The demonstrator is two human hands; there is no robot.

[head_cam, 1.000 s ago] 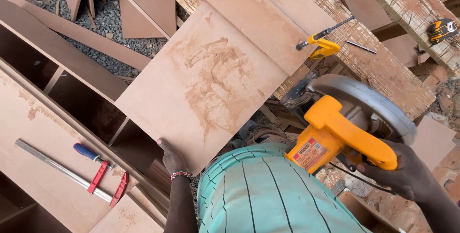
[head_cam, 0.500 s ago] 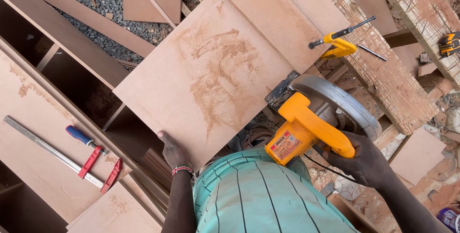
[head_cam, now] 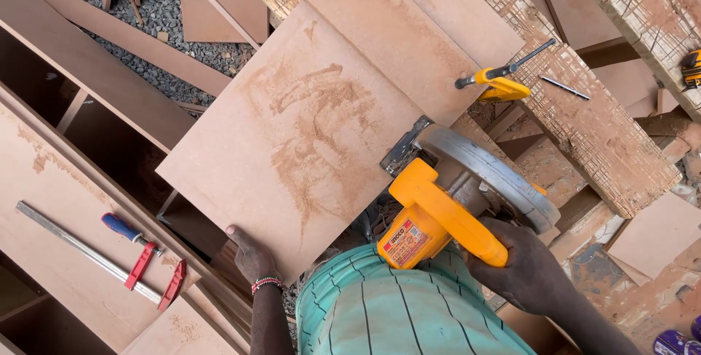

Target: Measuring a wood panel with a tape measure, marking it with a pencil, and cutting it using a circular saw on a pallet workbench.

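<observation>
My right hand (head_cam: 527, 267) is wrapped fully around the yellow handle of the circular saw (head_cam: 453, 202), fingers closed over the top of the grip, so the tool is firmly in hand. From that grip the saw body runs up and to the left, and its grey blade guard (head_cam: 504, 180) and metal base plate (head_cam: 405, 143) sit right at the near right edge of the fibreboard panel (head_cam: 307, 121), the plate just touching or overlapping that edge; I cannot tell whether the blade itself has entered the board. The panel lies up and to the left of the saw, its long axis slanting from lower left to upper right, dusted with reddish sawdust.

My left hand (head_cam: 252, 256) is flat against the panel's near lower corner, fingers curled on the edge, holding nothing else. It is well apart from the saw, so the right hand is the one nearer the cutting edge.

Further out, a yellow clamp (head_cam: 500, 86) pins the far end to the scored worktop (head_cam: 584, 129). A red-and-blue bar clamp (head_cam: 120, 253) lies loose on a board at the left.
</observation>
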